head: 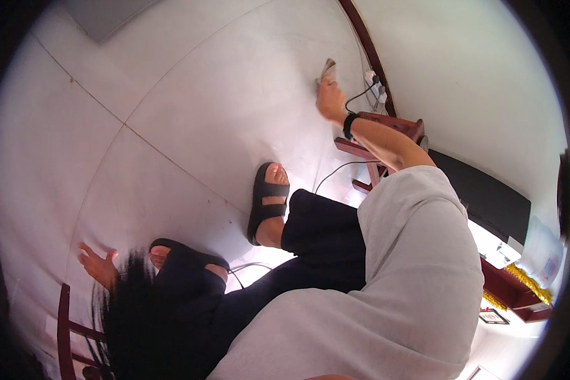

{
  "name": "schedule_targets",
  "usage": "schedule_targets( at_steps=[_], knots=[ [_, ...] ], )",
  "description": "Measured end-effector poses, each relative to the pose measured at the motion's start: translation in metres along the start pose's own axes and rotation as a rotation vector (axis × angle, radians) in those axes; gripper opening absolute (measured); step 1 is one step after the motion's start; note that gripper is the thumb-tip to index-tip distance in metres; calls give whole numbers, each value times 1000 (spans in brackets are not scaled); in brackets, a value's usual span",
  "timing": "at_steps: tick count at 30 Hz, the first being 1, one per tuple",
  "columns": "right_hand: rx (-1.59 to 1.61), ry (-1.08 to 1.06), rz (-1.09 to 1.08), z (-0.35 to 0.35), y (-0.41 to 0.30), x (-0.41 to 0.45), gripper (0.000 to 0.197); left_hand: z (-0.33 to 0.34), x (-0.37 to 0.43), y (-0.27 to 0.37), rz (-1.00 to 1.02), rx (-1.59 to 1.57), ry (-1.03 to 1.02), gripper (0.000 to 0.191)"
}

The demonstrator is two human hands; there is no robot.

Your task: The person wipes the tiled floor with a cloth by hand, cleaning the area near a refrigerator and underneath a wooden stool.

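My right hand [331,100], with a black band at the wrist, reaches out low near the wall. It is closed around a small brownish-grey object [329,69], too blurred to name surely. Off to the left, my left hand [97,265] is held with its fingers apart and nothing in it. Dark hair [130,304] hides the arm behind it. Between the hands, my feet in black strapped sandals [271,199] stand on the pale tiled floor [194,118].
By the wall lies a white power strip [375,90] with plugs and black cables. Close to my right forearm stands a reddish wooden stool [392,124]. A wooden chair [64,327] is at lower left. A clear plastic water jug [541,251] sits at far right.
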State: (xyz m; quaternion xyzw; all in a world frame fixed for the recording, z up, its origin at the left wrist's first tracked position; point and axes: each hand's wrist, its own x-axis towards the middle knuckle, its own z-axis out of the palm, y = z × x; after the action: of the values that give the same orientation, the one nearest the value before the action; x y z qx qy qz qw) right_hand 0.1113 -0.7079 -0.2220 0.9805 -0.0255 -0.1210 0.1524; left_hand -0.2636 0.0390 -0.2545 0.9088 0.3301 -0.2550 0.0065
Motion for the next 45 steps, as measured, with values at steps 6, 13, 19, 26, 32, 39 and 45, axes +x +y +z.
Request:
schedule_targets(
  at_steps=[6,13,19,26,32,39,45],
  knots=[
    [314,-103,-514,-47,-112,-117,49,9,10,-5,27,41,30,127],
    [299,162,-1200,-72,-264,-171,45,4,4,-15,74,24,60,126],
    [254,272,-1193,-76,-179,-52,43,-24,-11,8,47,-16,91,121],
    [100,278,-652,-68,-42,16,73,-2,-12,-1,160,7,213,121],
    [-79,107,-326,-7,-19,-99,75,-7,-10,1,95,-4,126,121],
    [134,-463,484,20,-40,-147,63,-7,-11,7,102,8,181,123],
    [354,-164,-71,-70,-165,-78,45,-20,-22,9,77,41,194,121]
  ],
)
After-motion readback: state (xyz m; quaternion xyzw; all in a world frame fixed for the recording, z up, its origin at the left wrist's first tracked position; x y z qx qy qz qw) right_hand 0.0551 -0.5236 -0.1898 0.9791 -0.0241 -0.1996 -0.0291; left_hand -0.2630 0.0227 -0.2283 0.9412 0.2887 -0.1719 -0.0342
